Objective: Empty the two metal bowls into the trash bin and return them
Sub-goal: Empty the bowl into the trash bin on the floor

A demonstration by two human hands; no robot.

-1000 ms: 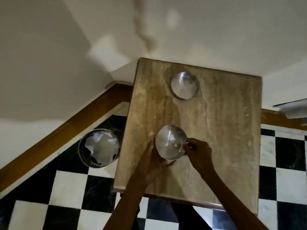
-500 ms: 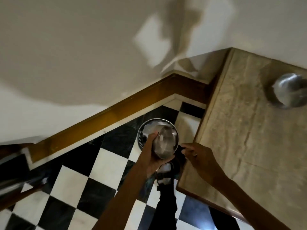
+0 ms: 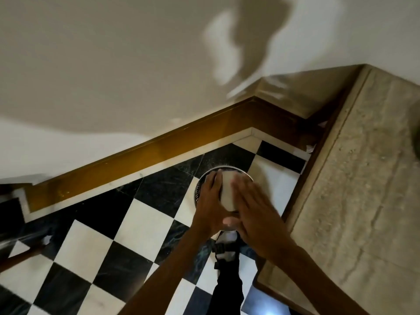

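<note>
Metal bowl (image 3: 228,193): we see one, blurred, held over the trash bin (image 3: 205,175), between both hands.
Left hand (image 3: 210,204): wrapped around the bowl's left side, gripping it.
Right hand (image 3: 254,208): fingers stretched flat, palm against the bowl's right side.
Bin: one, on the black-and-white floor (image 3: 141,226), beside the stone table (image 3: 354,201).
Second bowl: we cannot make it out.

Shiny metal bowl (image 3: 227,196) over a metal-rimmed trash bin (image 3: 205,176); glossy checkered floor tiles (image 3: 145,226); matt veined stone tabletop (image 3: 363,201); polished wooden skirting (image 3: 136,158)
</note>
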